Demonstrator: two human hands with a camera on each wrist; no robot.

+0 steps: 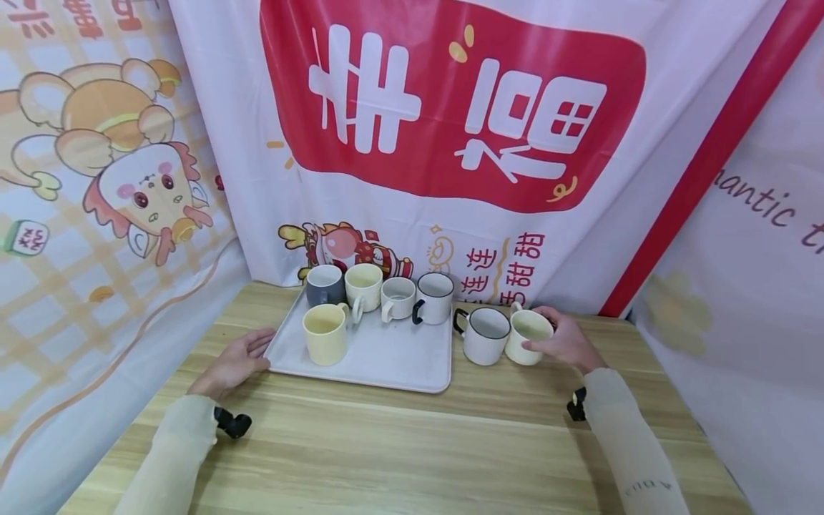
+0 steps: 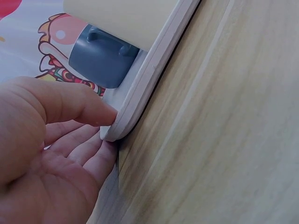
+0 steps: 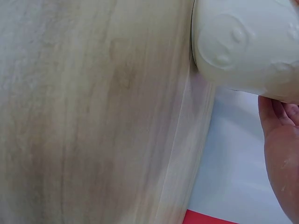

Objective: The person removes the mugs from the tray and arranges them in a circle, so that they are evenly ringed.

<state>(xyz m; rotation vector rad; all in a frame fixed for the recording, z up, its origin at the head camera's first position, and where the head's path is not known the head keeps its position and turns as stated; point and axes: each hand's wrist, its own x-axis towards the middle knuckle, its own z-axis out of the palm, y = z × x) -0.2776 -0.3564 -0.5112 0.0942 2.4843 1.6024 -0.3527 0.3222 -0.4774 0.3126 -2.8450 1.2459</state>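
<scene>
At the left edge of a white tray (image 1: 393,368), my left hand (image 1: 233,361) holds the near corner; the left wrist view shows the thumb (image 2: 96,109) on the rim and the fingers against its outer side. Toward the back of the tray stand a grey-blue mug (image 1: 325,292), a pale yellow mug (image 1: 364,293), a small white mug (image 1: 399,304) and a black-rimmed white mug (image 1: 436,306). A yellow mug (image 1: 325,340) stands in front of them. Right of the tray, my right hand (image 1: 566,340) grips a cream mug (image 1: 524,347) with raised decoration, beside another black-rimmed white mug (image 1: 484,343).
Everything rests on a wood-grain table (image 1: 412,450). A white cloth with a red printed panel (image 1: 450,107) hangs right behind the mugs. Printed cloths also hang at the left (image 1: 116,214) and right sides.
</scene>
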